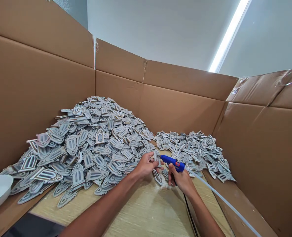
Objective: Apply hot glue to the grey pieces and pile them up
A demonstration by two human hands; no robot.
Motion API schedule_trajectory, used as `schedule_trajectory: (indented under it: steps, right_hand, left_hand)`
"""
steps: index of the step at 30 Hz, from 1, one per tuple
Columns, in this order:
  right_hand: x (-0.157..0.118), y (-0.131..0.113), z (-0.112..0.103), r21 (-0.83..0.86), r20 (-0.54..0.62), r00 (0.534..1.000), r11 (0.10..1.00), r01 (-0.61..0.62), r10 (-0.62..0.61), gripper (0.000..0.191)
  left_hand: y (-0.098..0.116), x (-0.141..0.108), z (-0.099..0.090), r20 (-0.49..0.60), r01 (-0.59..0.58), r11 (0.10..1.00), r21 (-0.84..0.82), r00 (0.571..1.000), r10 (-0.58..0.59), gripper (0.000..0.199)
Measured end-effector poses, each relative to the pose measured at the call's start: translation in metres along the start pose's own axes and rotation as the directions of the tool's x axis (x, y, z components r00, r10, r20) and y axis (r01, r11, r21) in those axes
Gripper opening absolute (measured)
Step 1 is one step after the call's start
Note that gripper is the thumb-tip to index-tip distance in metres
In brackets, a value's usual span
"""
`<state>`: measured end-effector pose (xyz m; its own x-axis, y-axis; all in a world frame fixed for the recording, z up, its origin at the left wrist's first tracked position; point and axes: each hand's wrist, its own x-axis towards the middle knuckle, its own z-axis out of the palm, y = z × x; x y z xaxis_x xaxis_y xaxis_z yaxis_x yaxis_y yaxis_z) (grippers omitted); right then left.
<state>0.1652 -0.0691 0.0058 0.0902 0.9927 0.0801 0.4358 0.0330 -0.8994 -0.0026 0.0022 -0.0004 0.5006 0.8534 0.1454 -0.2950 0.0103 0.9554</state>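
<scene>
Blue glue gun point(170, 160) (one), two hands point(146, 164) point(182, 179), two piles of grey pieces point(94, 148) point(195, 149)

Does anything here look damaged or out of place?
Yes, slightly. The upper right cardboard is creased, with wrinkled clear tape near its corner. Also, one pinkish piece at the left of the large pile stands out among grey ones; I can't tell why.

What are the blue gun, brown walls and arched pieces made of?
Blue gun: probably plastic, from its smooth moulded-looking shell. Brown walls: matte cardboard, shown by fold creases. Arched pieces: perhaps wood or board, mostly grey; some show tan edges, but that's uncertain.
</scene>
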Motion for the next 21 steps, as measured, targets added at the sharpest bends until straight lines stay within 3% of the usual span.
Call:
schedule_trajectory:
  steps: [11,21]
  right_hand:
    - [-0.0015,-0.0053,0.0019,0.037,0.008,1.000,0.999,-0.002,0.002,0.077]
    - [-0.0018,-0.0028,0.0033,-0.051,-0.042,0.999,0.999,0.020,-0.022,0.075]
  left_hand:
    - [0.0015,0.0000,0.0014,-0.023,0.004,1.000,-0.012,1.000,-0.004,0.037]
    - [-0.0043,0.0013,-0.0002,-0.045,-0.034,0.999,0.023,0.998,0.035,0.037]
